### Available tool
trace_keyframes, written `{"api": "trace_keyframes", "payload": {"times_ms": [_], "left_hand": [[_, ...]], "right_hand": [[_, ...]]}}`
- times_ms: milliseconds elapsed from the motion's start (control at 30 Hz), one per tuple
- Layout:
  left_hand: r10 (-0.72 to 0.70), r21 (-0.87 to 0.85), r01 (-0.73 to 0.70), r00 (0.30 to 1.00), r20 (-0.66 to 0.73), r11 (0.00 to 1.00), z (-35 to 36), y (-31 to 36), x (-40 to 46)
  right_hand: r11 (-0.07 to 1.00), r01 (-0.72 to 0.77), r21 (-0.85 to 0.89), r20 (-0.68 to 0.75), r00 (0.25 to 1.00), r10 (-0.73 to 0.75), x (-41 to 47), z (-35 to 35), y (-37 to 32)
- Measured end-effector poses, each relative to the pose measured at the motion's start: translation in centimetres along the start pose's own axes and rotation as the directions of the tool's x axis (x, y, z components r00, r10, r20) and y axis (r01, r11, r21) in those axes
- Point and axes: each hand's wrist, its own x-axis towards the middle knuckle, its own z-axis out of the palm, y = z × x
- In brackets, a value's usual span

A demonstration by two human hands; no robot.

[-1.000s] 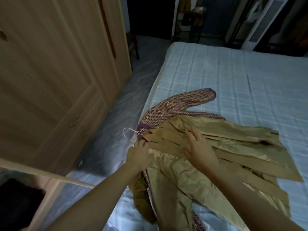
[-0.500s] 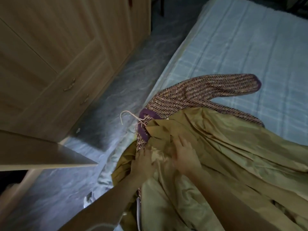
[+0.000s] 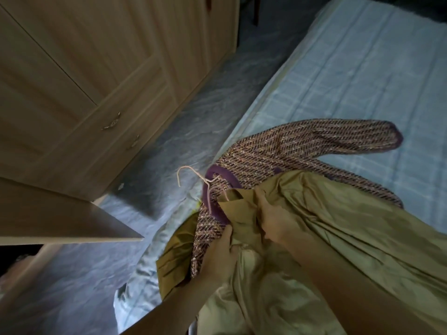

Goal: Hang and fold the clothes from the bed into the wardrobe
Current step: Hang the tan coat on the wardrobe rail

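An olive-gold garment [image 3: 338, 228] lies crumpled on the pale blue bed [image 3: 362, 76], on top of a brown-and-purple knitted sweater [image 3: 302, 151]. A pale hanger [image 3: 193, 175] sticks out of the sweater's purple collar, its hook over the bed's left edge. My left hand [image 3: 220, 257] grips the gold fabric beside the sweater's lower edge. My right hand [image 3: 273, 221] pinches the gold garment near its collar, just right of the hanger. The wooden wardrobe [image 3: 101, 76] stands to the left across the floor.
An open wardrobe door [image 3: 60, 221] juts in from the left at mid-height, close to the bed's corner. Between wardrobe and bed runs a narrow strip of grey floor [image 3: 193, 122]. The wardrobe's lower drawers [image 3: 113, 122] have small metal handles.
My view has tilted down and closer to the clothes. Both hands have drawn together and bunched the gold garment near the hanger, where before the right hand lay flat on it.
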Motion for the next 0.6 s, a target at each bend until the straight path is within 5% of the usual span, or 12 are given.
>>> {"api": "trace_keyframes", "payload": {"times_ms": [167,300,600], "left_hand": [[0.239,0.130,-0.241,0.970,0.034,0.962,-3.0,3.6,-1.9],[0.324,0.228,-0.314,0.946,-0.005,0.922,-5.1,7.2,-4.7],[0.521,0.462,-0.478,0.853,0.041,0.747,-12.4,17.7,-11.8]], "right_hand": [[0.993,0.041,-0.114,-0.162,0.985,-0.059,-3.5,-3.1,0.7],[0.949,0.062,-0.308,-0.401,0.896,-0.189,-8.2,-7.0,1.0],[0.909,0.197,-0.368,-0.479,0.797,-0.367,-19.8,-16.8,2.6]]}}
